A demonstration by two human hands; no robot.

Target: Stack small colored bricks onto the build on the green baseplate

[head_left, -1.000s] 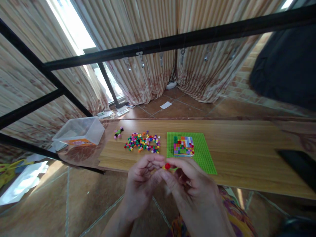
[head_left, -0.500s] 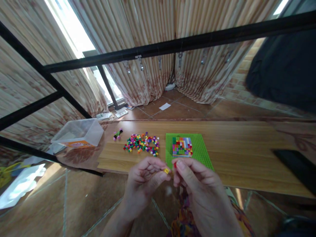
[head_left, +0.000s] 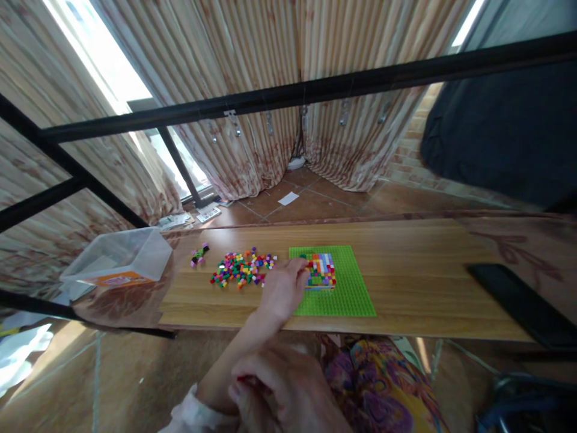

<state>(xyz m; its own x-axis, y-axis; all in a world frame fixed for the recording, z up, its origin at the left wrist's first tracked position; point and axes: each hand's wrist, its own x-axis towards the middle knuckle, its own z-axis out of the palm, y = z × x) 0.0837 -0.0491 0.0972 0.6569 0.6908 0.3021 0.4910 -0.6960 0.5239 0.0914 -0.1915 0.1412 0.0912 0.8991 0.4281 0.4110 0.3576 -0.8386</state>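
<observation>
My left hand point(head_left: 287, 284) reaches over the left part of a many-coloured block of small toy bricks point(head_left: 322, 270), fingertips pinched together at its upper left. What those fingers hold, if anything, is hidden. The block sits on a green studded baseplate point(head_left: 354, 288). Low in the foreground, my right hand point(head_left: 279, 388) is closed, partly blurred, and covers part of my left forearm. A bit of a red toy brick point(head_left: 243, 379) shows between its thumb and forefinger. To the left of my left hand lies a loose pile of coloured toy bricks point(head_left: 241, 269).
A small joined group of bricks point(head_left: 199, 255) lies left of the pile. A clear plastic bin point(head_left: 121, 255) stands beyond the left end of the wooden table point(head_left: 415, 276). A dark flat device point(head_left: 518, 304) lies at the right. A black metal bar point(head_left: 279, 97) crosses the view.
My left hand, which held a yellow brick near my right hand, has moved forward to the brick block. My right hand has drawn back and down to the left. The view has shifted.
</observation>
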